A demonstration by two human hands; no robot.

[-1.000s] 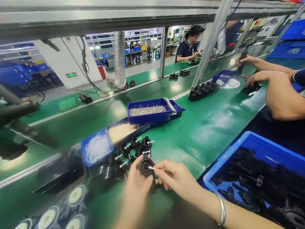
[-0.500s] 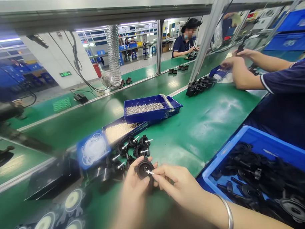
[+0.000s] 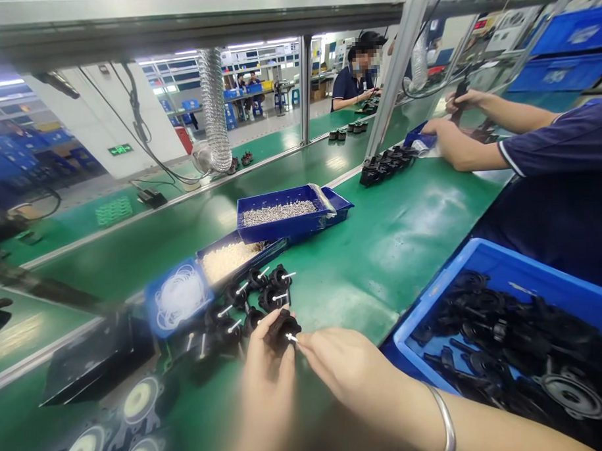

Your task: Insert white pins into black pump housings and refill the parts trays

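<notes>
My left hand (image 3: 267, 371) grips a small round black plastic part (image 3: 283, 329) just above the green belt (image 3: 381, 249). My right hand (image 3: 346, 365), with a silver bangle on the wrist, pinches a thin white pin (image 3: 290, 338) whose tip sits at the centre of that part. Right behind lies a cluster of like black parts (image 3: 254, 296), each with a white pin sticking out.
Small blue trays hold white rings (image 3: 178, 299), pale small pieces (image 3: 227, 257) and metal screws (image 3: 278, 213). A large blue bin (image 3: 507, 350) of black parts sits at my right. Round white-centred parts (image 3: 110, 429) lie lower left. A co-worker's arms (image 3: 476, 140) work farther along the belt.
My view has shifted slightly, so everything sits a little lower and to the left. My hands have tilted the black part away from me while the pin stays at its centre. The co-worker's arms have reached farther away.
</notes>
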